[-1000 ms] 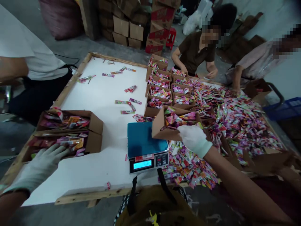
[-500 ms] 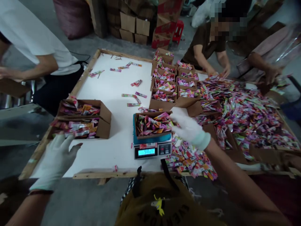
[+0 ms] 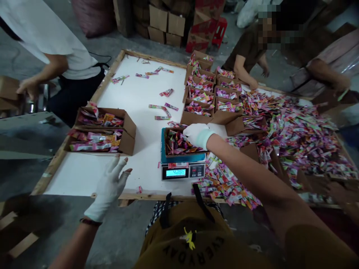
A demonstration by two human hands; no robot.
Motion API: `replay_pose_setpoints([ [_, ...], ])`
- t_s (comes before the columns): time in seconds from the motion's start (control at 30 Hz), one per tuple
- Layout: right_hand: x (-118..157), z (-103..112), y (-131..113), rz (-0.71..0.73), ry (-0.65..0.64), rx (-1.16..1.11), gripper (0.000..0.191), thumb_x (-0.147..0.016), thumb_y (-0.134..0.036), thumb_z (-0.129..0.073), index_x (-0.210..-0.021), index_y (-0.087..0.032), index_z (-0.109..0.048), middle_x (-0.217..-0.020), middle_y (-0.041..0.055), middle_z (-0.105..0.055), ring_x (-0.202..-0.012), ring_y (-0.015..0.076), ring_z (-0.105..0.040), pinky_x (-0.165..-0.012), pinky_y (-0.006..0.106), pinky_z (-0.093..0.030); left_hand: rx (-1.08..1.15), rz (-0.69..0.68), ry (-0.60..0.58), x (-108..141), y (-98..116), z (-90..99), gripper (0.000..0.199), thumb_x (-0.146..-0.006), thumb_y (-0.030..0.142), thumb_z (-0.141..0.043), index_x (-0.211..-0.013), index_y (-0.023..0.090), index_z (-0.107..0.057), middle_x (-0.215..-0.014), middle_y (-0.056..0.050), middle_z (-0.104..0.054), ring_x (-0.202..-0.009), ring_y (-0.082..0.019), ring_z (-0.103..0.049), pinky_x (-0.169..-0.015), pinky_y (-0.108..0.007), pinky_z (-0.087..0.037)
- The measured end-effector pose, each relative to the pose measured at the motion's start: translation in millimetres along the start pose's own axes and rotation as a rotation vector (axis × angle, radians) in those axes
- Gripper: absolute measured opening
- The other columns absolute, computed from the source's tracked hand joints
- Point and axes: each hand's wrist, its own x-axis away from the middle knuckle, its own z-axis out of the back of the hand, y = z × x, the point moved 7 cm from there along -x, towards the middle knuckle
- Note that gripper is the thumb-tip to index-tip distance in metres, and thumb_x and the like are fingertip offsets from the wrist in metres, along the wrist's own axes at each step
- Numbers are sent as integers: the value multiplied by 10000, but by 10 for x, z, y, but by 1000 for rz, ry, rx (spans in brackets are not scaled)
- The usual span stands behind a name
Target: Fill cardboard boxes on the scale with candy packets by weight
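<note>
A small open box of colourful packets point(image 3: 176, 144) sits on the teal plate of a digital scale point(image 3: 183, 172) with a lit display. My right hand point(image 3: 196, 135), in a white glove, reaches over the box's right side; its fingertips are down at the packets and hidden, so what they hold cannot be told. My left hand point(image 3: 112, 181), gloved with some bare fingertips, hovers over the table's front edge with fingers apart and nothing in them. Just beyond it stand two filled boxes point(image 3: 127, 144) at the left.
Filled boxes point(image 3: 199, 108) stand in rows behind the scale. A large packet heap point(image 3: 303, 130) covers the table's right side, with more packets point(image 3: 227, 186) beside the scale. Loose packets lie on the white tabletop point(image 3: 134, 93). Other people are at the left and back right.
My left hand has moved right, away from the left boxes. My right hand has moved left over the box on the scale. The display reading has changed, and the view has shifted slightly.
</note>
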Motion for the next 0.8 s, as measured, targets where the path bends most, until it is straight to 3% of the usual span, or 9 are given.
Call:
replay_pose_setpoints([
  [0.17, -84, -273, -8, -35, -54, 28, 387, -908, -172, -588, -1262, -114, -734, -1264, 215, -727, -1164, 336, -708, -919, 409, -569, 64, 58, -29, 231, -117, -148, 473, -984, 476, -485, -1342, 188, -596, -1603, -198, -429, -1491, -351, -436, -1222, -572, -406],
  [0.3, -17, -284, 70, 1, -34, 15, 353, -902, -235, -610, -1218, -176, -757, -1254, 165, -742, -1166, 309, -705, -899, 364, -559, 104, 75, -49, 274, -91, -241, 459, -981, 494, -481, -1306, 200, -615, -1576, -187, -469, -1480, -343, -455, -1216, -574, -419],
  [0.4, 72, -190, 214, 33, 44, -45, 307, -900, -292, -612, -1149, -227, -780, -1206, 97, -767, -1123, 262, -712, -878, 313, -536, 124, 53, -56, 212, -7, -300, 456, -981, 494, -486, -1298, 198, -627, -1558, -181, -495, -1459, -344, -479, -1206, -576, -431],
  [0.5, 178, -78, 410, 74, 214, -183, 284, -898, -289, -598, -1084, -218, -799, -1128, 57, -787, -1089, 233, -705, -907, 291, -509, 137, 24, -57, 105, 92, -376, 459, -986, 488, -486, -1304, 193, -636, -1561, -176, -497, -1442, -334, -501, -1193, -558, -449],
  [0.67, 639, 60, 805, 123, 469, -550, 276, -867, -290, -631, -1049, -185, -811, -1010, 58, -794, -925, 235, -715, -850, 313, -542, 187, -56, -5, -69, 269, -448, 493, -962, 509, -515, -1254, 142, -667, -1514, -202, -543, -1370, -335, -573, -1144, -525, -501],
  [0.8, 1213, -10, 1188, 58, 428, -746, 302, -853, -395, -657, -992, -174, -807, -885, 44, -779, -778, 211, -709, -726, 295, -563, 194, -37, -9, -210, 369, -355, 456, -970, 467, -513, -1263, 150, -662, -1491, -192, -568, -1340, -302, -602, -1133, -490, -514],
])
